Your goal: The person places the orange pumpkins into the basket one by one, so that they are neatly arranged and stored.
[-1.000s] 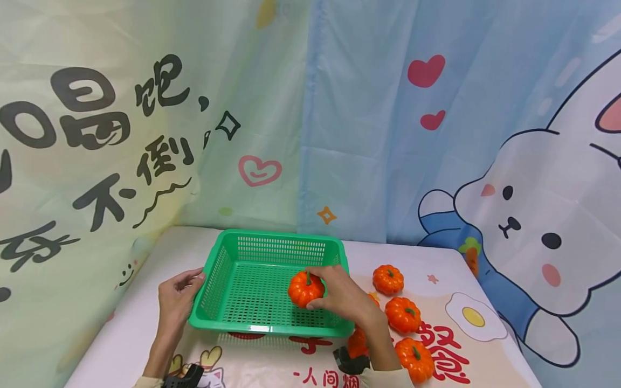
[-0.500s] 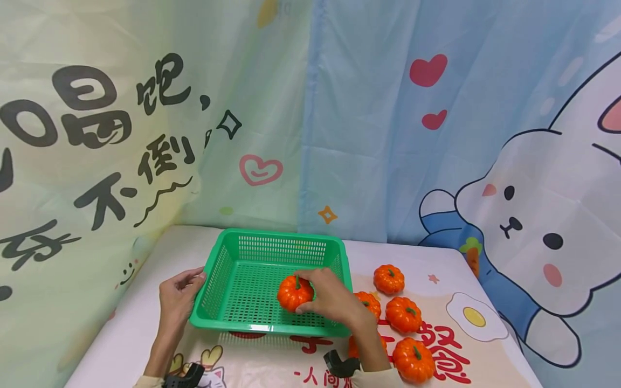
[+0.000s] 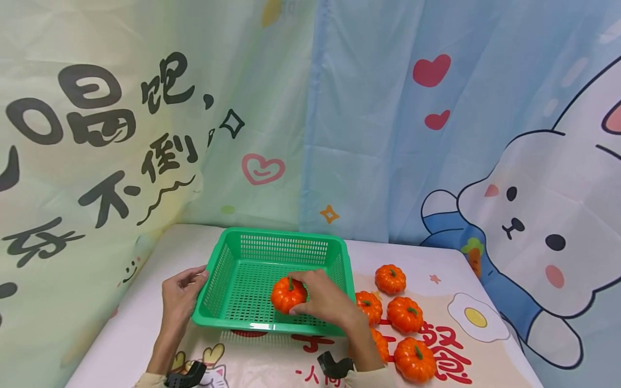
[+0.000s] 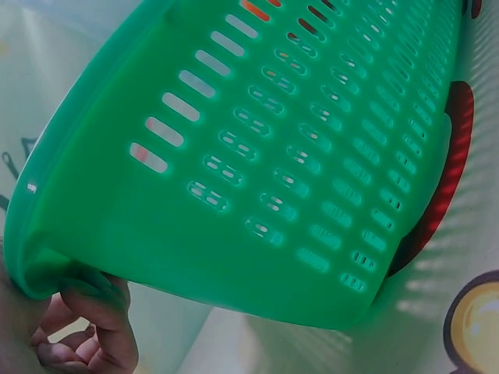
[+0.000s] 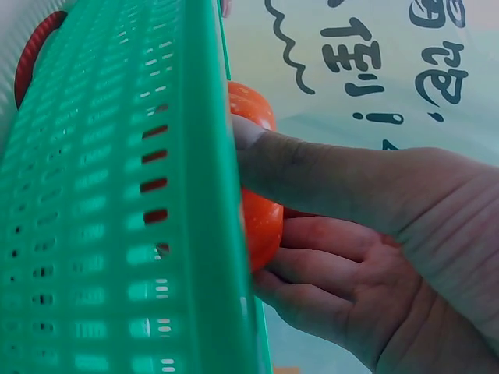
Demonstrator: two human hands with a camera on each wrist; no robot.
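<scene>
In the head view, the left sleeve (image 3: 149,381), near seven o'clock, and right sleeve (image 3: 372,379), near five, are cream. The left wrist camera (image 3: 185,376) and right wrist camera (image 3: 336,367) are black and blocky.

Orange pumpkin (image 3: 287,297) (stem (image 3: 290,283) up), over green basket (image 3: 242,324)

White tbl (image 3: 427,264) w/ printed top; on it: 1 green basket (image 3: 271,327), 5 orange pumpkins (image 3: 405,314) grouped R of basket, 1 partly hidden.
</scene>
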